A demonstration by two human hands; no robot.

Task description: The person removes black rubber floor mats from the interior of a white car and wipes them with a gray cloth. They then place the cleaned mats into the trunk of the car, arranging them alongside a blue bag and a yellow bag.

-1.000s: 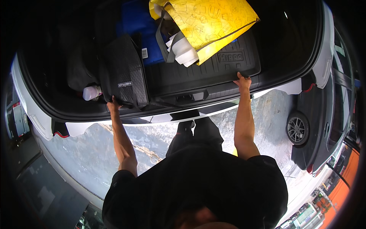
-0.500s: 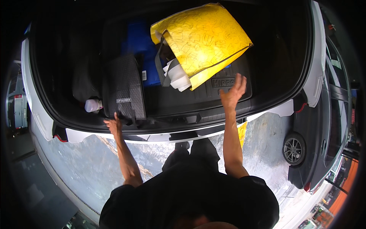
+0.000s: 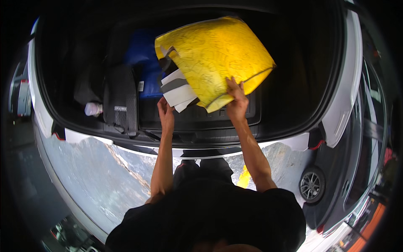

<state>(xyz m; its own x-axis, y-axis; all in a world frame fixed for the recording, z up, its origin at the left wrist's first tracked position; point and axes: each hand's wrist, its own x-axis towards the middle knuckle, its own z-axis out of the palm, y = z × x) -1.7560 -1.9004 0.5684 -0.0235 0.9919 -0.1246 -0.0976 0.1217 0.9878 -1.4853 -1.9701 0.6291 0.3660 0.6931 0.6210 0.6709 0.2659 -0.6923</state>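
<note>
Plainly, hands at yellow bag (right touching).

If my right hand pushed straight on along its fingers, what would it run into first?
The yellow bag. The right hand has its fingers over the bag's near side, seemingly touching it, though depth is hard to judge here.

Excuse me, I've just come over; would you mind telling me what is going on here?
A person is at an open car trunk, handling a yellow bag with its opening facing left. The right hand is on the bag's near side; the left hand is beside the white items showing at its opening, though its grip is unclear. Farther left are a blue item, a dark flat bag and a pale container.
</note>
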